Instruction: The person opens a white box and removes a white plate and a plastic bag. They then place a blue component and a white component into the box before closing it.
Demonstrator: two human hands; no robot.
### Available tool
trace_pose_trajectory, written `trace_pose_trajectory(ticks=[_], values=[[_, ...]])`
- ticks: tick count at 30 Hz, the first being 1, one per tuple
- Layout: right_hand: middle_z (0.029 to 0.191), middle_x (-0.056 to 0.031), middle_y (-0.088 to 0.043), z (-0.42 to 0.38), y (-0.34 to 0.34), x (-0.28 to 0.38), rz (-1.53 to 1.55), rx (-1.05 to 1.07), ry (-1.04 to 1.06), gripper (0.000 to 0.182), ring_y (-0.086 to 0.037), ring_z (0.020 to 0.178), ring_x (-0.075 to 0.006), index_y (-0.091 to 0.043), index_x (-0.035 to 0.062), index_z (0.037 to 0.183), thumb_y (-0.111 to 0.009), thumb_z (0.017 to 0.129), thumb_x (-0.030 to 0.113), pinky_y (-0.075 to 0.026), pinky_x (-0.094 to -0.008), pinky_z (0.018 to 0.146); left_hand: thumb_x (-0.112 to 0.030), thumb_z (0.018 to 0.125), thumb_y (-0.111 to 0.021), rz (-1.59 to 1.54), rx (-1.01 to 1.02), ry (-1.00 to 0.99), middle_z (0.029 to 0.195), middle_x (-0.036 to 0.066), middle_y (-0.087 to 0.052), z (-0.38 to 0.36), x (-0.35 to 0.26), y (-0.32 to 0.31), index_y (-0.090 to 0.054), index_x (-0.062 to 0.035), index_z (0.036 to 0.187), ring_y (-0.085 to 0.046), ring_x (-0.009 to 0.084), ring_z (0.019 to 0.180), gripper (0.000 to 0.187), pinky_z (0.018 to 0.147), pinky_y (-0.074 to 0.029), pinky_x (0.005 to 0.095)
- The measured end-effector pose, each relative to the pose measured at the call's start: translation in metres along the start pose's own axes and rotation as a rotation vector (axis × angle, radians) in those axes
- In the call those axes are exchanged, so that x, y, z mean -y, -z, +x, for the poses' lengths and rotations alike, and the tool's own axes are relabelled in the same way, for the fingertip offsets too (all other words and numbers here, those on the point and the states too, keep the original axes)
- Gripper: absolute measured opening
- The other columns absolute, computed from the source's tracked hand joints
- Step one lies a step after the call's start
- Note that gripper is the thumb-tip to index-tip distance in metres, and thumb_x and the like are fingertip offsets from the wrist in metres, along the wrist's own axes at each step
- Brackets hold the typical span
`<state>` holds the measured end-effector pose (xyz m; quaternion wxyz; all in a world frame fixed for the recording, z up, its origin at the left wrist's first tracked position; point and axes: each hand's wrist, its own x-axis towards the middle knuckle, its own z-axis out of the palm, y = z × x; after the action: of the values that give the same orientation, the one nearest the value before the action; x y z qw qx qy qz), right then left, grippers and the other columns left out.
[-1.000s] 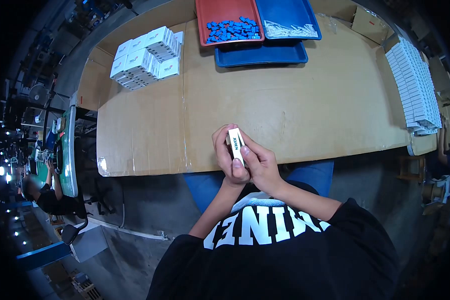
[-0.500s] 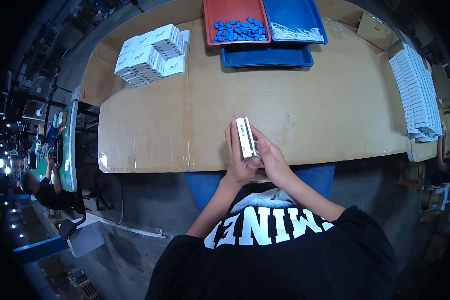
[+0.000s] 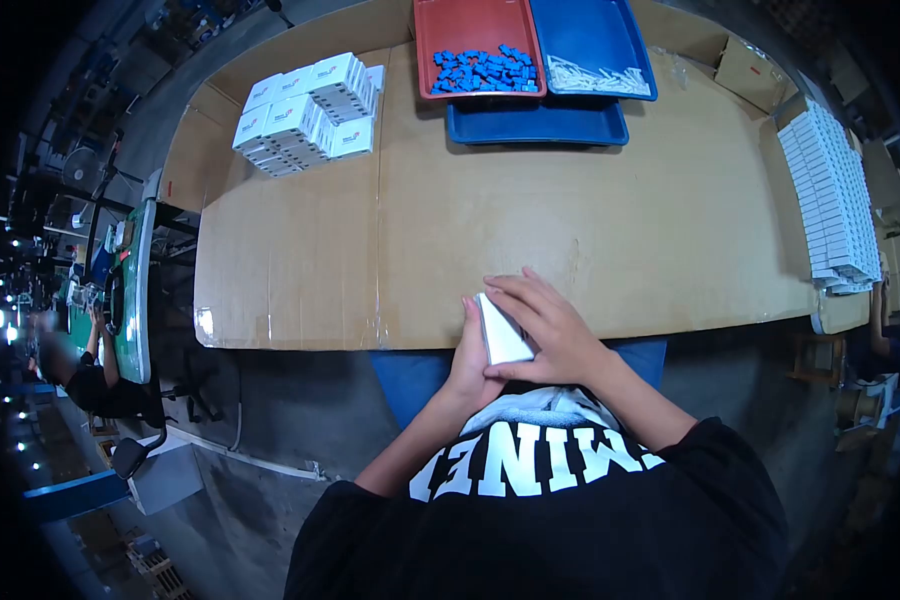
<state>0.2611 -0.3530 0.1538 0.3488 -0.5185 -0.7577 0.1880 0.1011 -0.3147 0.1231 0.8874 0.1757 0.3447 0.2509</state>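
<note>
A small white box point(image 3: 502, 332) rests between both my hands at the near edge of the cardboard-covered table point(image 3: 570, 220). My left hand point(image 3: 467, 350) grips it from the left side. My right hand point(image 3: 555, 330) lies over its right side with the fingers spread across the top. The box's printed face is turned away and only a plain white side shows.
A stack of white boxes point(image 3: 305, 115) stands at the far left. A red tray point(image 3: 477, 45) of blue parts and a blue tray point(image 3: 595, 45) of white parts sit on another blue tray point(image 3: 537, 122) at the far edge. A row of white boxes point(image 3: 832, 190) lines the right. Another person point(image 3: 85, 375) works at left.
The box has been turned from upright with its label showing to lying lower at the table edge. My right hand's fingers have spread over it.
</note>
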Motion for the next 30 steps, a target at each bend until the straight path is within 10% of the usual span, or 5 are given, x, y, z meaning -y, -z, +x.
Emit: trace_pose_trajectory(ticks=[23,25,27,30], values=[[0.144,-0.0209,-0.059,-0.013,-0.059,-0.002,0.209,-0.104,0.083,0.072,-0.063,0.125,-0.037,-0.057,0.0024,0.145,-0.082,0.085,0.036,-0.052,-0.0432,0.103,-0.064,0.109,-0.026,-0.132,0.075,0.081,0.132,0.014,-0.063,-0.017,0.003,0.047,-0.05,-0.0097,0.144,-0.064,0.0271,0.121,0.069,0.1,-0.055,0.046],[0.14,-0.0188,-0.06,-0.009,-0.07,-0.017,1.079,-0.529,-0.414,0.064,-0.062,0.126,-0.0309,-0.054,0.0026,0.146,-0.077,0.093,0.03,-0.051,-0.0419,0.103,-0.067,0.107,-0.023,-0.278,0.429,0.137,0.136,0.022,-0.063,-0.004,0.0,0.066,-0.051,-0.0047,0.143,-0.064,0.0363,0.122,0.077,0.104,-0.052,0.0517],[0.14,-0.0151,-0.058,0.004,-0.042,-0.033,1.32,-0.698,-0.423,0.054,-0.061,0.123,-0.0266,-0.054,0.0048,0.143,-0.074,0.097,0.026,-0.05,-0.0409,0.103,-0.064,0.108,-0.023,-0.294,0.263,0.1,0.138,0.025,-0.061,0.009,0.001,0.07,-0.05,-0.003,0.143,-0.064,0.0408,0.122,0.076,0.106,-0.051,0.0537],[0.137,-0.013,-0.056,0.005,-0.036,-0.081,0.522,-0.637,-0.434,0.048,-0.063,0.118,-0.0278,-0.057,0.0059,0.134,-0.077,0.094,0.021,-0.049,-0.0417,0.102,-0.054,0.11,-0.031,-0.238,0.159,-0.077,0.143,0.023,-0.056,0.029,-0.017,0.058,-0.042,-0.0054,0.152,-0.058,0.0368,0.132,0.065,0.11,-0.048,0.0525]])
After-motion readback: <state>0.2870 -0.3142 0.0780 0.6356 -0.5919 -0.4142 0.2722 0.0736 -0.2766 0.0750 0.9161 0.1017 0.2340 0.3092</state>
